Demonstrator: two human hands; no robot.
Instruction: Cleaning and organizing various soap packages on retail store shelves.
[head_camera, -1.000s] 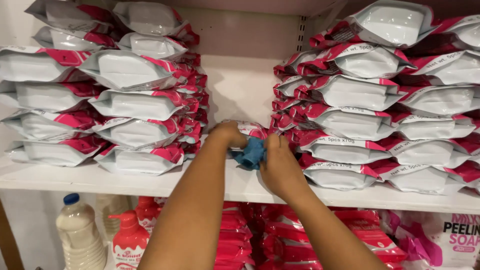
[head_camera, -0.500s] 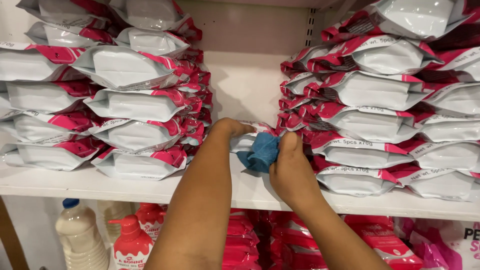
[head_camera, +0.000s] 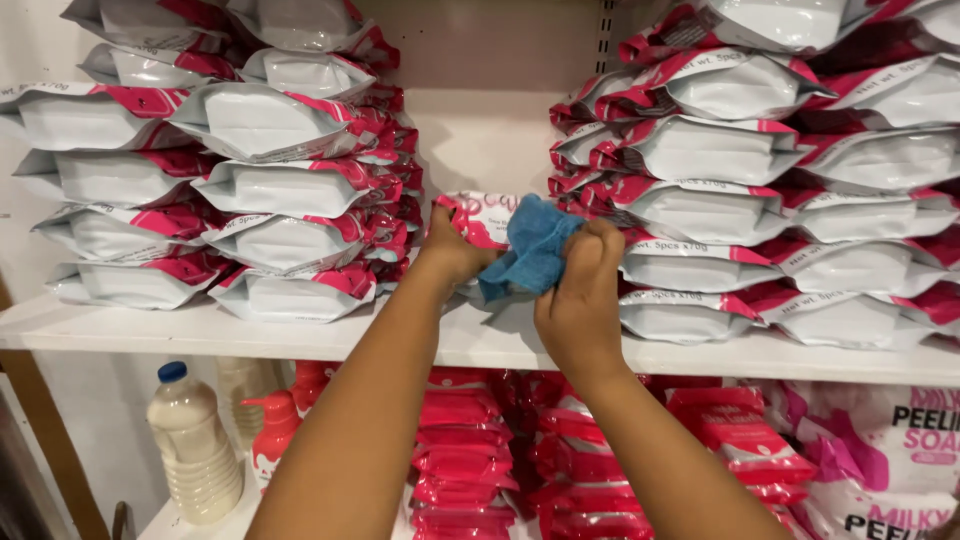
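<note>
The left hand (head_camera: 452, 250) is grasping a pink-and-white packet (head_camera: 482, 218) above the front edge of the white shelf (head_camera: 300, 338). The right hand (head_camera: 580, 300) is gripping a blue cloth (head_camera: 530, 250) against that packet, between the two packet stacks (head_camera: 250, 190).

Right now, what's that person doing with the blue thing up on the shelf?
A person is wiping a pink and white pack with a blue cloth. The left hand holds the pack upright on the white shelf, in the gap between two big stacks of packs. The right hand presses the cloth against it. Below sit a bottle and more pink packs.
</note>
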